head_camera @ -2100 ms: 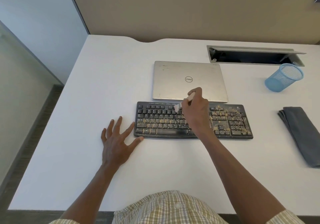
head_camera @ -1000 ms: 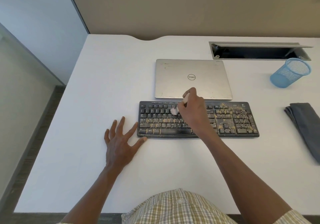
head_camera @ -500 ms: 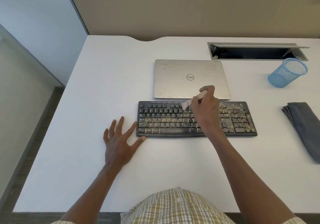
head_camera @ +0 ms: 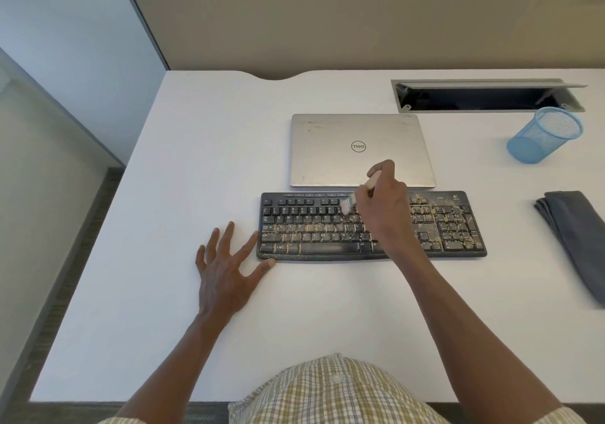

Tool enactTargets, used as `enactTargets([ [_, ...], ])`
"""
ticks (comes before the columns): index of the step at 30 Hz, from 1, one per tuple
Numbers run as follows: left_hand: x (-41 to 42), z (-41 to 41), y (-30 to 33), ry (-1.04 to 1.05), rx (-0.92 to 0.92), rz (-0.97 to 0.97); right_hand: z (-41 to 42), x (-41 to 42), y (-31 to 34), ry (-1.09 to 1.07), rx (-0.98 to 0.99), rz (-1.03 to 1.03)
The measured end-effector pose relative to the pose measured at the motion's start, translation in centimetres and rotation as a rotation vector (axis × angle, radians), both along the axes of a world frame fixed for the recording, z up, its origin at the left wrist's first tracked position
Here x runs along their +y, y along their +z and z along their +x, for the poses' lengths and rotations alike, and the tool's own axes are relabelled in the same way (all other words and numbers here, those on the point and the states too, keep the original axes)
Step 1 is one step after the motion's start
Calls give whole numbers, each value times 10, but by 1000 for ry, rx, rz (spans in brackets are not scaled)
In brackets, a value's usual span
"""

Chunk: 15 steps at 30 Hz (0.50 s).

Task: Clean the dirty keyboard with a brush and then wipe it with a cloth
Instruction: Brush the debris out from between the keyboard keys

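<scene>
Standing far right, one blue mesh cup (head_camera: 544, 135) shows nothing inside. Right hand (head_camera: 383, 207) grips one brush (head_camera: 358, 194) over one keyboard (head_camera: 327, 227); left hand (head_camera: 226, 269) lies splayed beside it; one cloth (head_camera: 576, 237) right.

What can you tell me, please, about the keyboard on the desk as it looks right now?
The keyboard is a black plastic full-size board lying flat on the white desk, just in front of a closed silver laptop. Tan crumbs cover its lower rows and number pad; the upper left rows look cleaner. The right hand grips a brush with bristles on the upper keys. The left hand lies flat, its thumb at the keyboard's front left corner.
</scene>
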<state>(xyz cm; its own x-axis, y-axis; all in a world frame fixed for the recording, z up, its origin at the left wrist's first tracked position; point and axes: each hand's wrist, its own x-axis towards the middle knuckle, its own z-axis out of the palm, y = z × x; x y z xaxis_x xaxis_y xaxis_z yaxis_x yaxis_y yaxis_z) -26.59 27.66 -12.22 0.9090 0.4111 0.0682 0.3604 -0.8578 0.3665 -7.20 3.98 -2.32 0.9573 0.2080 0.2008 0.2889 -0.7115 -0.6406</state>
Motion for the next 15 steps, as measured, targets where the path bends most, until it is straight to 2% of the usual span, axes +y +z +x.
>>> enactTargets([
  [5,-1,0,0,4,-3,-4,-2,0,0,36,3,-51],
  [15,-1,0,1,9,11,-3,1,-1,2,1,31,-5],
])
